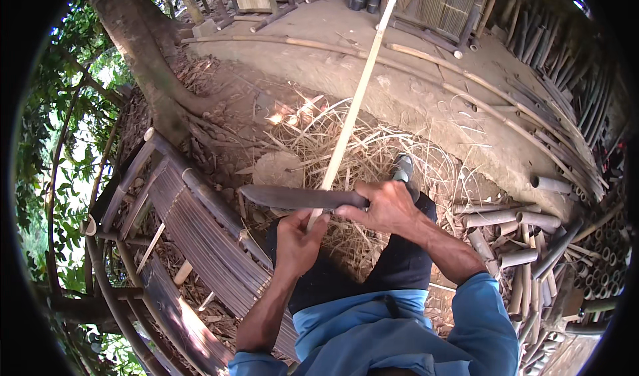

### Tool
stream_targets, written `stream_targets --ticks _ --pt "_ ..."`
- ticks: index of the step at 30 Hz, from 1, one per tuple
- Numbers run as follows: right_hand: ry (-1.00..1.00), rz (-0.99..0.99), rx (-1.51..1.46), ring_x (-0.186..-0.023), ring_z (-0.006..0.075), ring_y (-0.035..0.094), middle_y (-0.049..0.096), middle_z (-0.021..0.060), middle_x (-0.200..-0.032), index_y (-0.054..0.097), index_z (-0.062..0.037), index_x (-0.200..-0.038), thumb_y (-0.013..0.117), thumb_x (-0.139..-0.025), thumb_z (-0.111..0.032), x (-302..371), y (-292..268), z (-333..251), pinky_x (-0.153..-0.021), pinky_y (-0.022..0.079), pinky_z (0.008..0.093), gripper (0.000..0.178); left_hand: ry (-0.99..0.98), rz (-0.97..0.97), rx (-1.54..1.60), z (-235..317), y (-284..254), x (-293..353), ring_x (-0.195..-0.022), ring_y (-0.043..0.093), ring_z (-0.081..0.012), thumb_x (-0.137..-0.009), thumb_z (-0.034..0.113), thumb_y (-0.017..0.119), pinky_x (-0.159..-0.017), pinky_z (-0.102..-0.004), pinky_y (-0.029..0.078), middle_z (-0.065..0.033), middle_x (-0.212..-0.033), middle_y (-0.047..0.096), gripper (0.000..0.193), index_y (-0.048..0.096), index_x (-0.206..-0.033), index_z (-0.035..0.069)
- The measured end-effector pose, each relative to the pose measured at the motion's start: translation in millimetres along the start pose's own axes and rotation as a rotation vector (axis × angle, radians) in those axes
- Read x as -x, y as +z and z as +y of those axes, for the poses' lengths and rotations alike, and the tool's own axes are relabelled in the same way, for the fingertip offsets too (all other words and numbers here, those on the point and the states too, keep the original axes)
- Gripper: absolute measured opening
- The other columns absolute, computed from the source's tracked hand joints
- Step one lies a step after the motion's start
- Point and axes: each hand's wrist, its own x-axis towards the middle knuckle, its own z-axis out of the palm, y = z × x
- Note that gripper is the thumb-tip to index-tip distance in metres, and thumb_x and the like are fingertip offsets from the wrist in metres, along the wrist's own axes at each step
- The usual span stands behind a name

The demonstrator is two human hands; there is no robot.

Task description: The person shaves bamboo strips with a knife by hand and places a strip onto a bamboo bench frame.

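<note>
A long, pale bamboo strip (359, 100) slants from between my legs up past the top edge of the view. Near its lower end, my left hand (299, 239) is closed on it, thumb pressed along the strip. My right hand (387, 206) grips the handle of a machete (289, 197), whose dark, broad blade points left. The blade lies across the strip just above my left fingers; whether its edge has bitten into the strip I cannot tell. Most of the machete's handle is hidden inside my right fist.
Curled bamboo shavings (379, 146) cover the ground around my shoe (402, 168). At left stands a slatted bamboo bench (206, 226), with a tree trunk (136, 50) behind it. Cut bamboo pieces (512, 217) lie at right. Long poles (459, 86) run along an earthen ledge ahead.
</note>
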Motion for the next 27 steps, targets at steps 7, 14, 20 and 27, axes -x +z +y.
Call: stream_targets --ticks 7,14,20,27 --pt "0.11 -0.183 0.169 -0.038 0.0185 0.054 0.051 0.0034 -0.043 0.075 -0.0091 -0.09 0.051 -0.09 -0.081 -31.6 -29.1 40.4 -0.04 0.046 0.0371 0.076 -0.058 0.045 -0.093 15.5 -20.4 37.9 -0.069 0.044 -0.0007 -0.095 0.003 0.07 -0.058 -0.0192 0.035 0.0074 -0.083 0.059 0.032 0.069 -0.126 -0.002" --pt "0.433 -0.019 -0.004 -0.039 0.012 0.049 0.054 0.0032 -0.049 0.078 -0.0098 -0.103 0.047 -0.093 -0.08 -43.2 -51.5 78.9 -0.038 0.045 0.0354 0.077 -0.118 0.091 -0.167 7.5 -52.9 84.8 -0.063 0.049 -0.0005 -0.093 0.001 0.072 -0.053 -0.0198 0.034 0.0062 -0.077 0.063 0.021 0.074 -0.113 -0.002" --pt "0.379 0.039 0.16 -0.038 0.0138 0.046 0.056 0.0075 -0.049 0.076 -0.0046 -0.086 0.051 -0.094 -0.075 -61.3 -87.9 111.8 -0.04 0.045 0.0414 0.076 -0.147 0.076 -0.213 -18.0 -75.7 113.9 -0.066 0.05 -0.0003 -0.091 0.0 0.073 -0.055 -0.0191 0.038 0.0062 -0.078 0.063 0.024 0.075 -0.114 -0.003" --pt "0.782 0.084 0.072 -0.047 0.0116 0.05 0.054 0.0081 -0.054 0.077 -0.0004 -0.11 0.037 -0.087 -0.091 -75.4 -126.7 191.8 -0.044 0.043 0.0374 0.101 -0.276 0.155 -0.39 -28.9 -124.7 168.1 -0.062 0.052 -0.0027 -0.09 0.005 0.074 -0.053 -0.0205 0.039 0.0033 -0.072 0.065 0.024 0.075 -0.112 -0.004"
